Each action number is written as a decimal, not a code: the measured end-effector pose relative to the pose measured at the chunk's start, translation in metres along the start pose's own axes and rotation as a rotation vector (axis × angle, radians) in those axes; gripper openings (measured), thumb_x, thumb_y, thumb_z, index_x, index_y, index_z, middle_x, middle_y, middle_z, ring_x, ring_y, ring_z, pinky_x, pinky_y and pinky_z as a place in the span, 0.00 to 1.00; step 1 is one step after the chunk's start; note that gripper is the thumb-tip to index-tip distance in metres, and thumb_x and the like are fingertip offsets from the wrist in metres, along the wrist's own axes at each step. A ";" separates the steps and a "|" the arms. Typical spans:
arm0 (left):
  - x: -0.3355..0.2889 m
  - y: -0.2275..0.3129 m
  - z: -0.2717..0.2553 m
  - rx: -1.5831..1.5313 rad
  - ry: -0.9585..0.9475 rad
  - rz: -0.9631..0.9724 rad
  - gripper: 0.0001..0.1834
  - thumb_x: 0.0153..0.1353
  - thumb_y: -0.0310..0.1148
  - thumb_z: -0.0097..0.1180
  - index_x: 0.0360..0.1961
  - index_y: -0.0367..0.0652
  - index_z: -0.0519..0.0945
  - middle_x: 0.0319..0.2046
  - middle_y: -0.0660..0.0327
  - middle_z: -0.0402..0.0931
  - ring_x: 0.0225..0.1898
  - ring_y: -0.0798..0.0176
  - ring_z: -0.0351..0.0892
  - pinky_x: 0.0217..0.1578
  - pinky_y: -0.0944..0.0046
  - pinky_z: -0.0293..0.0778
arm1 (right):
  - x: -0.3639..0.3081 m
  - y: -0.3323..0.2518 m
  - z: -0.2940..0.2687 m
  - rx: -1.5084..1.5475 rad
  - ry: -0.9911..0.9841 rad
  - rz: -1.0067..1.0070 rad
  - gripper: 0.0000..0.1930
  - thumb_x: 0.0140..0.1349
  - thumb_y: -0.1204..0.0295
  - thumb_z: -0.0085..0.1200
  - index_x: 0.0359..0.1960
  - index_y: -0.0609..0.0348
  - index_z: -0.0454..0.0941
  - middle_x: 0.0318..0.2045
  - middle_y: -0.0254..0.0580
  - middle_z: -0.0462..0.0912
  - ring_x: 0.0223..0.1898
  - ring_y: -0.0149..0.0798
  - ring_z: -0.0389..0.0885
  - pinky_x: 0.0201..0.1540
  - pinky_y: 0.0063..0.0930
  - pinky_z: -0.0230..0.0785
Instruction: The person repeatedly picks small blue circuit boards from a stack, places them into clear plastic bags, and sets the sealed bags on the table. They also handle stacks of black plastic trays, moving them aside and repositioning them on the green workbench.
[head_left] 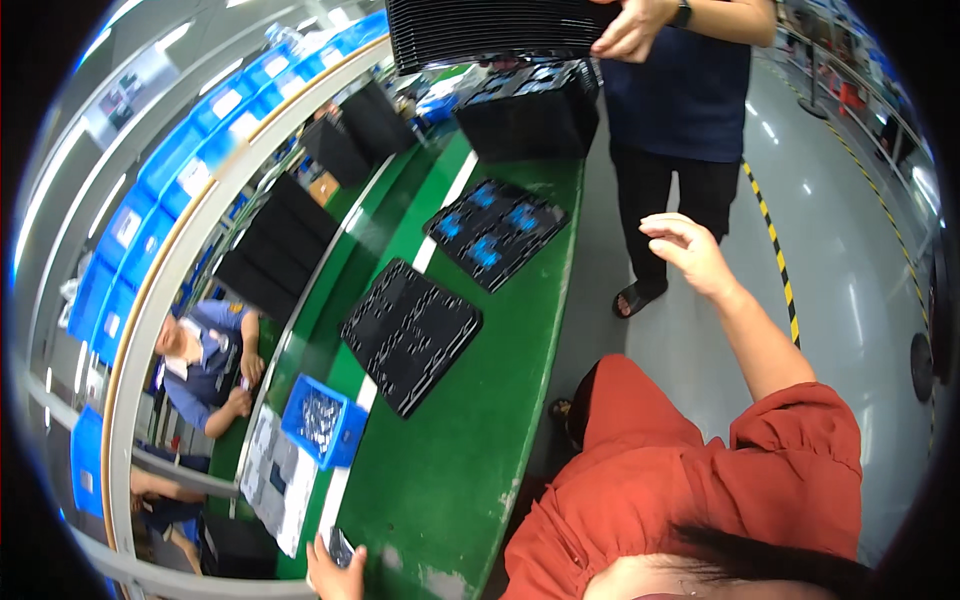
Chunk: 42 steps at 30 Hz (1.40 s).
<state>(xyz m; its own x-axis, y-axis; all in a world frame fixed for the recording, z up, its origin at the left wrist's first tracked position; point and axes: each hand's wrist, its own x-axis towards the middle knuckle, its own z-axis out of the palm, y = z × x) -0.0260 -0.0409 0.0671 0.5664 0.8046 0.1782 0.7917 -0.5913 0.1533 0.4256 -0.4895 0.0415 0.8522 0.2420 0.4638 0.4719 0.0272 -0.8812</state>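
Observation:
Low at the left, my left hand (336,575) grips a small dark flat part (341,547) at the table's edge; its exact kind is too small to tell. My right hand (690,256) is raised over the floor, fingers apart and slightly bent, holding nothing. On the green table (440,480) lie a black tray (410,335) with slots and, beyond it, a second black tray (497,230) bearing several blue pieces. Nearer my left hand stands a blue bin (325,421) filled with small silvery parts.
A co-worker (680,110) at the table's far end holds a stack of black trays (490,32) above another black stack (530,110). Across the table sits another person (205,365). Blue bins (145,235) line a shelf at the left. Striped floor tape (778,255) runs at right.

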 end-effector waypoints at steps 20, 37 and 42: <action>-0.037 -0.015 0.047 0.030 0.220 0.068 0.30 0.49 0.15 0.46 0.57 0.41 0.68 0.47 0.50 0.73 0.49 0.47 0.72 0.52 0.54 0.68 | -0.033 0.009 0.130 0.248 -0.504 0.337 0.09 0.59 0.73 0.55 0.37 0.67 0.79 0.31 0.37 0.81 0.33 0.28 0.77 0.39 0.22 0.71; -0.323 0.048 -0.042 -0.055 0.898 -0.323 0.21 0.62 0.30 0.50 0.54 0.28 0.69 0.45 0.45 0.76 0.45 0.51 0.77 0.48 0.57 0.71 | -0.106 -0.049 0.264 0.207 -1.173 -0.901 0.07 0.48 0.79 0.56 0.32 0.61 0.78 0.33 0.41 0.79 0.35 0.42 0.78 0.37 0.34 0.70; -0.409 0.101 -0.093 0.229 1.150 -0.683 0.18 0.64 0.31 0.50 0.50 0.29 0.71 0.43 0.45 0.77 0.39 0.45 0.78 0.42 0.55 0.74 | -0.117 -0.049 0.274 0.145 -1.215 -0.895 0.11 0.46 0.76 0.58 0.34 0.61 0.78 0.41 0.46 0.76 0.44 0.48 0.75 0.46 0.38 0.68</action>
<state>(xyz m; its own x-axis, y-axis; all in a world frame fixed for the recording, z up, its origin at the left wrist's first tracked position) -0.1989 -0.4346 0.1005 -0.3720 0.3642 0.8538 0.9193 0.0171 0.3932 0.2409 -0.2528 0.0058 -0.4268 0.7215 0.5452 0.6302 0.6697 -0.3929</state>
